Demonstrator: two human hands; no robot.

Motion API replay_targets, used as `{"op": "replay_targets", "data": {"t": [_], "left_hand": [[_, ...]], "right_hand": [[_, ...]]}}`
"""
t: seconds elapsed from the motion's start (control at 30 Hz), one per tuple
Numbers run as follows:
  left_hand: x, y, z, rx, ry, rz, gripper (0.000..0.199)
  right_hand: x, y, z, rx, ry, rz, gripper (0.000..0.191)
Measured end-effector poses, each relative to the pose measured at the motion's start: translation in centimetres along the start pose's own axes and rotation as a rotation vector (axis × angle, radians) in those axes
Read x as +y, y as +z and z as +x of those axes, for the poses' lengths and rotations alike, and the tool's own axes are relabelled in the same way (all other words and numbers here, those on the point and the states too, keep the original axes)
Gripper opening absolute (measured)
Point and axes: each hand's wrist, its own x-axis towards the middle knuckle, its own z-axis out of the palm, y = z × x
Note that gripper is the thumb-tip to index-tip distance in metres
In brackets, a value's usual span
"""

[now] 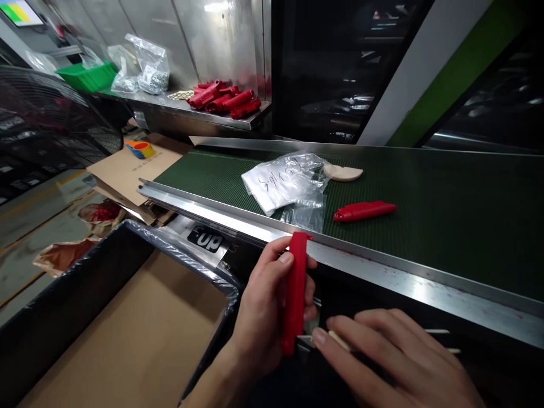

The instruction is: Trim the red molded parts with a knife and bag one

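A long, narrow red plastic piece [297,289] stands nearly upright between the thumb and curled fingers of the left hand [262,289], closed around it. The right hand [399,354], back upward, pinches a pale-handled metal blade [305,340] at its lower end.

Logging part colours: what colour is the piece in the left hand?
Red: the piece shows best in the head view.

The held part [294,294] is plain red, the belt [437,209] ribbed dark green, the crate [87,77] bright green.
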Motion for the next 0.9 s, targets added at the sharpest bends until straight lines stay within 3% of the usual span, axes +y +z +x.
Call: {"op": "replay_targets", "data": {"t": [0.1, 0.2, 0.3, 0.43, 0.63, 0.9], "left_hand": [[0.3, 0.2, 0.2, 0.013, 0.013, -0.02, 0.02], [0.4, 0.2, 0.1, 0.017, 0.018, -0.008, 0.02], [-0.1, 0.1, -0.4, 0.038, 0.012, -0.003, 0.019], [-0.8, -0.2, -1.3, 0.022, 0.025, 0.1, 0.028], [-1.4, -0.5, -2.6, -0.008, -0.042, 0.23, 0.034], [-1.5, -0.4, -3.3, 0.01, -0.075, 0.241, 0.038]], "right_hand": [[0.1, -0.2, -0.5, 0.02, 0.008, 0.051, 0.034], [0.4, -1.0, -0.7, 0.113, 0.122, 0.124, 0.041], [0.7, -1.6, -0.5, 0.114, 0.204, 0.135, 0.044], [1.2, -1.7, 0.2, 0.044, 0.176, 0.147, 0.046], [1.9, -1.4, 1.2, 0.077, 0.201, 0.089, 0.039], [1.9, -1.3, 1.5, 0.075, 0.204, 0.07, 0.039]]}}
